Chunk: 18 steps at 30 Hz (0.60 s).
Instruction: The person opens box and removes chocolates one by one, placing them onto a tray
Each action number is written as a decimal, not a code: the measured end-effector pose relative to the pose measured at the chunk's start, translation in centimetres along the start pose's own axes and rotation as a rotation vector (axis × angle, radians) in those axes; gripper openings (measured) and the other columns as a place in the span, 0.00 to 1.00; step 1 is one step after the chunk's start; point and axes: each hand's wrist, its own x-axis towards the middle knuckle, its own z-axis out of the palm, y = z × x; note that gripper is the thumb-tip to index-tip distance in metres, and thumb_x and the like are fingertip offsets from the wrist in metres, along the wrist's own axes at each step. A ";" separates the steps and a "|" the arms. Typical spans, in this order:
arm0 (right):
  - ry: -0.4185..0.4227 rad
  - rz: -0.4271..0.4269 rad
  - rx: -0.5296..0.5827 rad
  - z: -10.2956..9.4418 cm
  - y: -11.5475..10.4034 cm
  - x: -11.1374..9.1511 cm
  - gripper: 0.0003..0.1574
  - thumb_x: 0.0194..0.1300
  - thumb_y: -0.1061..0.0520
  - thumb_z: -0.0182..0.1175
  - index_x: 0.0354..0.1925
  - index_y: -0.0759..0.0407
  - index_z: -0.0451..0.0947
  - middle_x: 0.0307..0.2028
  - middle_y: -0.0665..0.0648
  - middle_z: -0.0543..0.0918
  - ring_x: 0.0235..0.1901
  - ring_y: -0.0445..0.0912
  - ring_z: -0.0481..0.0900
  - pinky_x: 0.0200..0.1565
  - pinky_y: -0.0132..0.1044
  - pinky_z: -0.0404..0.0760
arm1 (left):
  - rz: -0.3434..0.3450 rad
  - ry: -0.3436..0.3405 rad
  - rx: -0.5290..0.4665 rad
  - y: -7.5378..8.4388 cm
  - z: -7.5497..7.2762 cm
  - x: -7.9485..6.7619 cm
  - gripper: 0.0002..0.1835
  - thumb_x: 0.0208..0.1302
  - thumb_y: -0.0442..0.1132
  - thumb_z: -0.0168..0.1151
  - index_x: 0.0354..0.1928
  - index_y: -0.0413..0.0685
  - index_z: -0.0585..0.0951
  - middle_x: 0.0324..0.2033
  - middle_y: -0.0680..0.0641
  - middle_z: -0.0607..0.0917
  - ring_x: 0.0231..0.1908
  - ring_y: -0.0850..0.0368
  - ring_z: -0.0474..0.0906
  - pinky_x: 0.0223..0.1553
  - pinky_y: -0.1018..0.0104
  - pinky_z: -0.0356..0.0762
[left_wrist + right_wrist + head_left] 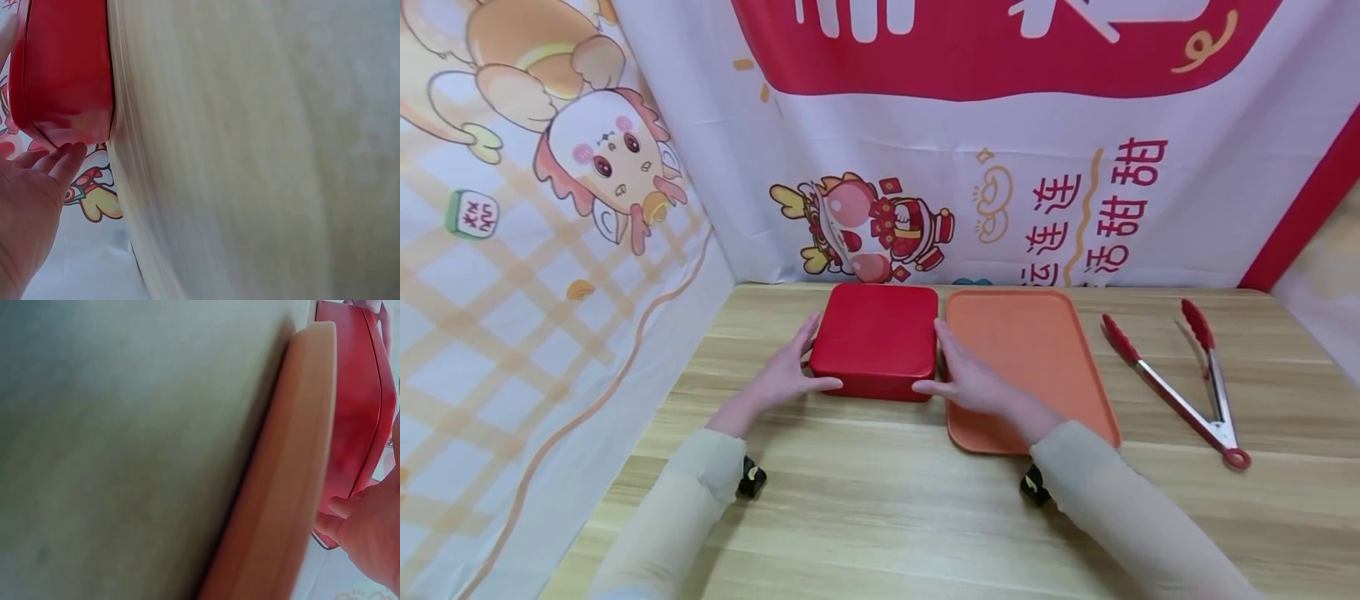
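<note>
A red lidded box point(876, 329), square with rounded corners, sits near the back of the wooden table, its lid on. On its left side my left hand point(781, 377) grips the box, thumb along the front and fingers along the side. My right hand point(972, 377) holds the opposite side the same way, reaching over the orange tray point(1022, 342). In the left wrist view, fingertips of the left hand point(31, 200) meet the wall of the box point(62, 69). The right wrist view has the right hand point(375, 528) against the box point(353, 425), beyond the tray's rim point(281, 456).
Right of the tray lie tongs point(1198, 408) with red tips, spread apart. A printed cloth point(977, 192) hangs behind the table point(880, 500), and another cloth point(550, 333) covers the left side. The tray stands close beside the box.
</note>
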 end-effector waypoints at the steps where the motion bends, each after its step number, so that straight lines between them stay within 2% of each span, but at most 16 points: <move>1: 0.000 0.008 0.019 0.1 0.0 0.1 0.76 0.52 0.33 0.69 0.77 0.48 0.29 0.76 0.51 0.43 0.72 0.50 0.46 0.57 0.49 0.74 | -0.005 -0.003 -0.001 0.0 0.0 0.0 0.68 0.43 0.64 0.75 0.78 0.59 0.40 0.75 0.50 0.52 0.71 0.49 0.55 0.65 0.48 0.61; 4: 0.000 0.019 0.042 0.2 -0.1 0.2 0.76 0.51 0.33 0.70 0.77 0.49 0.29 0.75 0.51 0.44 0.71 0.50 0.47 0.56 0.49 0.75 | -0.028 -0.007 -0.001 0.2 0.1 0.1 0.69 0.42 0.65 0.75 0.78 0.51 0.41 0.75 0.50 0.52 0.71 0.52 0.54 0.66 0.50 0.59; 10: -0.001 0.027 0.031 0.3 -0.2 0.4 0.77 0.50 0.29 0.68 0.77 0.51 0.30 0.76 0.52 0.44 0.72 0.51 0.48 0.59 0.49 0.72 | -0.052 -0.004 -0.017 0.5 0.1 0.1 0.67 0.43 0.61 0.77 0.77 0.50 0.43 0.74 0.47 0.54 0.70 0.51 0.55 0.66 0.52 0.59; 15: 0.015 0.008 0.058 0.3 -0.1 0.6 0.74 0.53 0.35 0.70 0.77 0.54 0.32 0.75 0.56 0.48 0.70 0.52 0.52 0.58 0.48 0.73 | -0.071 0.001 -0.026 0.6 0.2 0.0 0.66 0.43 0.60 0.77 0.77 0.53 0.45 0.73 0.45 0.59 0.68 0.49 0.60 0.63 0.54 0.65; 18: 0.029 -0.002 0.069 0.3 0.0 0.9 0.73 0.54 0.39 0.71 0.77 0.56 0.32 0.74 0.58 0.50 0.69 0.53 0.54 0.58 0.47 0.73 | -0.075 -0.006 -0.020 0.7 0.2 -0.1 0.65 0.42 0.61 0.77 0.77 0.53 0.47 0.72 0.45 0.59 0.68 0.48 0.60 0.63 0.54 0.66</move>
